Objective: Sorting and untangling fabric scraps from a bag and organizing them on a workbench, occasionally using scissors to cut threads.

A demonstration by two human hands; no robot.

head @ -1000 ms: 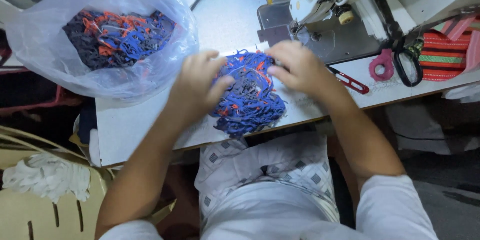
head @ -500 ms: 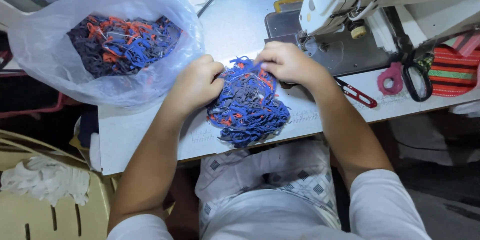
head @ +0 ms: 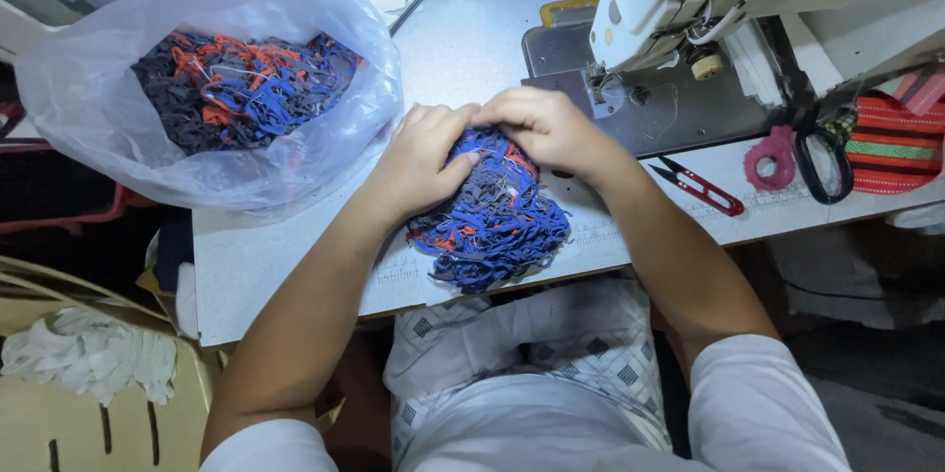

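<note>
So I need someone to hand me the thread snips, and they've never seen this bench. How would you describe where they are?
Start at the white sewing machine on the table's right half. On the table just in front of its base lie the thread snips, right of the person's right hand. They are small, slim and red-handled, unlike the larger black-handled scissors further right.

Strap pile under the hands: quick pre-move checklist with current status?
1. Both hands on the pile: left hand and right hand rest on the top edge of the tangled blue, grey and orange straps. Ok.
2. A single strap pinched out by the fingers: cannot tell, the fingertips are buried in the tangle.
3. Pile fully on the table: its lower edge sits at the front rim. Not ok.
4. Red thread snips apart from the hands: ok.
5. Plastic bag of further straps open, beside the left hand: ok.
6. Sewing machine needle area free of fingers: ok.
</note>
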